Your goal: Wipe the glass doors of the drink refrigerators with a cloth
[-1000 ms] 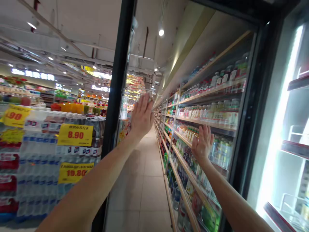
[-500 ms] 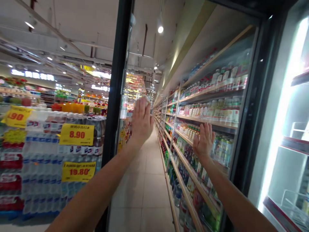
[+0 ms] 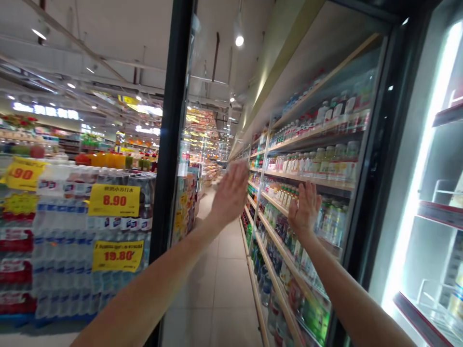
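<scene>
The glass door [image 3: 267, 135] faces the person, directly ahead of both hands; its black frame [image 3: 170, 130] stands at left, and a lit cooler cabinet [image 3: 410, 144] adjoins at right; the left hand [image 3: 231, 193] is flat and unclenched, palm toward the glass, fingers extended and blurred; whether a thin item lies under that palm cannot be told; the right hand [image 3: 304, 208] is likewise unclenched, palm toward the glass, fingers upward, slightly lower and to the right; wooden shelves [image 3: 284, 175] with bottles [image 3: 327, 161] and a tiled floor [image 3: 213, 289] appear in the pane; outside it, at left, stand stacked bottle packs [image 3: 65, 270] with yellow price signs [image 3: 114, 200], two reading 8.90 and 19.80.
</scene>
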A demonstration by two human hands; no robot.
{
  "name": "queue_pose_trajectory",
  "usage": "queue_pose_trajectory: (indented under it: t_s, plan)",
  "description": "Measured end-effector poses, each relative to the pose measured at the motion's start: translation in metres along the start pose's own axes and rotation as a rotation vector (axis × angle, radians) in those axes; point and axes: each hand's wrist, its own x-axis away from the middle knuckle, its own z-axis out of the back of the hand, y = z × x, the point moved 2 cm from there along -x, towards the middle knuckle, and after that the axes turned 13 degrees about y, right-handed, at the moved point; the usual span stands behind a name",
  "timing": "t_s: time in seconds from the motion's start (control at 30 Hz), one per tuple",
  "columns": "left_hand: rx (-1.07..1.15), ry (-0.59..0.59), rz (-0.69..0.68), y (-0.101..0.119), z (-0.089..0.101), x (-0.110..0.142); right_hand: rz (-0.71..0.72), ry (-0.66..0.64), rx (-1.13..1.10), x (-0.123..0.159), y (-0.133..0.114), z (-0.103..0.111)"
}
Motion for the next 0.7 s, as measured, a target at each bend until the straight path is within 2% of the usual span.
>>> queue_pose_trajectory:
  t_s: [0.03,0.1,0.17,0.23,0.3,0.37,0.47,0.5,0.53,0.6,0.7]
  plan:
    - [0.034,-0.047,-0.123,0.013,-0.003,0.007,0.002,0.001,-0.002,0.000,0.001,0.000]
    - [0.044,-0.086,-0.190,0.022,-0.005,0.013,0.003,0.001,-0.007,0.000,0.001,-0.001]
    - [-0.014,-0.015,-0.036,0.006,-0.002,0.005,0.003,-0.001,-0.012,0.001,0.001,-0.001]
    - [-0.078,0.131,0.171,-0.018,0.005,-0.007,0.002,-0.002,-0.015,0.001,0.001,0.000]
    - [-0.090,0.201,0.243,-0.027,0.007,-0.014,-0.001,-0.001,-0.013,0.000,0.000,0.000]
    - [-0.054,0.126,0.148,-0.013,0.002,-0.009,0.001,-0.004,-0.014,0.000,-0.001,0.001]
    - [0.028,-0.062,-0.163,0.024,-0.007,0.010,0.004,0.003,-0.015,-0.001,-0.001,0.001]
    - [0.038,-0.095,-0.220,0.030,-0.008,0.013,0.004,0.008,-0.013,-0.001,-0.001,0.001]
    - [0.029,-0.102,-0.219,0.028,-0.007,0.013,0.003,0.012,-0.010,-0.001,0.000,0.001]
    - [-0.036,-0.040,-0.061,0.009,-0.002,0.003,0.002,0.012,-0.005,-0.001,0.000,0.000]
    - [-0.101,0.117,0.193,-0.024,0.006,-0.016,0.000,0.003,-0.004,0.000,-0.001,0.000]
